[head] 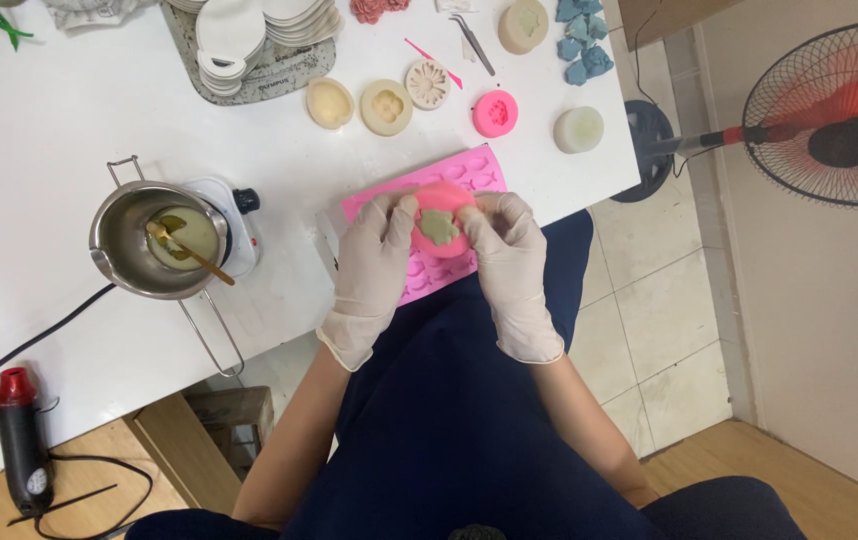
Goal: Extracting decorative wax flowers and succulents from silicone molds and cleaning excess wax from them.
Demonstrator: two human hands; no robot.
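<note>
The round pink silicone mould [441, 226], with a pale green cast piece [438, 227] set in its middle, is held between both gloved hands just above a flat pink mould sheet [469, 172] at the near edge of the white bench [69, 130]. The left hand [374, 262] and right hand [509, 265] each curl their fingers closed around the mould's rim. To the left, a steel melting pot [139, 240] with a gold spoon [189, 252] sits on a small hotplate. Further small moulds [387, 106] lie beyond.
</note>
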